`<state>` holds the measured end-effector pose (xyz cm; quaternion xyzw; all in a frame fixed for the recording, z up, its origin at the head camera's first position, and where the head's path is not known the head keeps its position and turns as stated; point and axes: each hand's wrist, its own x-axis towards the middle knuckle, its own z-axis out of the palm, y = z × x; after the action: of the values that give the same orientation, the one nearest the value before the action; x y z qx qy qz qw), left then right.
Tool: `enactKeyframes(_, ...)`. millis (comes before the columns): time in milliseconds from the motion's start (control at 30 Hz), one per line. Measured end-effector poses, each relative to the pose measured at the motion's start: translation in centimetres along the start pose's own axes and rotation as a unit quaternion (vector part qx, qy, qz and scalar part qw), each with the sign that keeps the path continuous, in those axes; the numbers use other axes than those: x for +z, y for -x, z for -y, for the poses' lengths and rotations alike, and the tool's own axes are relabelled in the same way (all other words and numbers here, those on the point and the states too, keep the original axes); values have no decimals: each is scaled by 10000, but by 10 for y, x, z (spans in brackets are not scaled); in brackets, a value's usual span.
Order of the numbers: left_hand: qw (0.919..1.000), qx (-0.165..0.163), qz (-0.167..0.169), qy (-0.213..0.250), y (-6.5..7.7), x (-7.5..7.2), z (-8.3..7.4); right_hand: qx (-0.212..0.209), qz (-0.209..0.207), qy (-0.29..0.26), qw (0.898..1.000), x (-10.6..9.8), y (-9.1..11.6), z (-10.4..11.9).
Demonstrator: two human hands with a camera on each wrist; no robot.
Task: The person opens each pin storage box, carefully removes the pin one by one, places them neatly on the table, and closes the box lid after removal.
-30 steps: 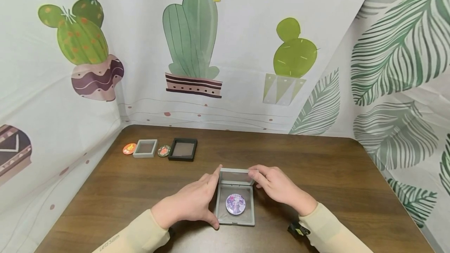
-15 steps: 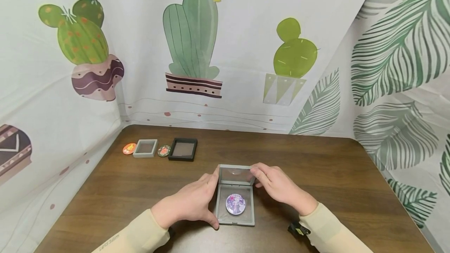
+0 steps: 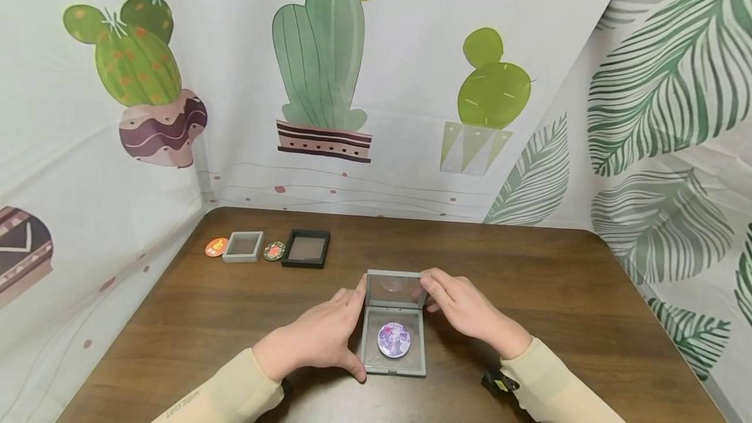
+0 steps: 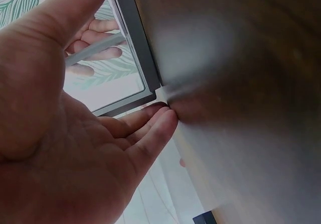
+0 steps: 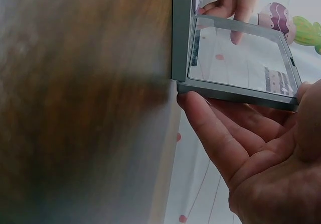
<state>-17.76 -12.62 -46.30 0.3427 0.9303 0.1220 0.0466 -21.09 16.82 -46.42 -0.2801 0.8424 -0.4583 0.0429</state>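
A grey hinged display frame (image 3: 424, 344) with clear film panes lies unfolded before me. On its base pane sits a round purple badge (image 3: 393, 340). The lid (image 3: 395, 289) stands up from the hinge at the far side, tipped slightly back. My right hand (image 3: 464, 309) pinches the lid's right edge, thumb in front and fingers behind. Along the base's left side lies my left hand (image 3: 317, 335), its thumb by the near left corner and its extended fingers beside the hinge. In the left wrist view those fingertips (image 4: 168, 116) are right at the hinge corner.
At the table's back left lie an orange round badge (image 3: 217, 247), a small grey frame (image 3: 226, 250), a dark patterned badge (image 3: 273, 251) and a black frame (image 3: 326, 250). A white printed curtain (image 3: 411, 83) hangs behind the wooden table (image 3: 529, 266).
The lid has swung up and back about its hinge, with my right hand rising slightly along with it. My left hand and the purple badge have stayed in place.
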Motion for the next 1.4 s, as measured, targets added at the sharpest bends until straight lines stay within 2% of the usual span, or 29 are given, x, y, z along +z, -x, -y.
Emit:
enactKeyframes(267,10000,-11,-15,-25,0,0,0,11,18,-155,9999,0,-1,-2)
enactKeyframes(500,10000,6,-35,-44,0,-1,-1,230,120,-463,9986,0,-3,-1)
enactKeyframes(900,10000,21,-35,-73,0,0,1,466,19,-552,9974,1,-4,-1)
enactKeyframes(1067,10000,12,-10,-69,0,0,0,380,-559,233,9974,0,-2,-1)
enactKeyframes(1167,10000,8,-15,-70,0,0,1,261,-950,458,9941,-1,-1,1)
enactKeyframes(1267,10000,11,-25,-68,-1,1,2,-4,-1271,591,9901,-1,-1,2)
enactKeyframes(1400,10000,11,-28,-50,-1,1,2,-475,-1672,1031,9794,-2,-1,4)
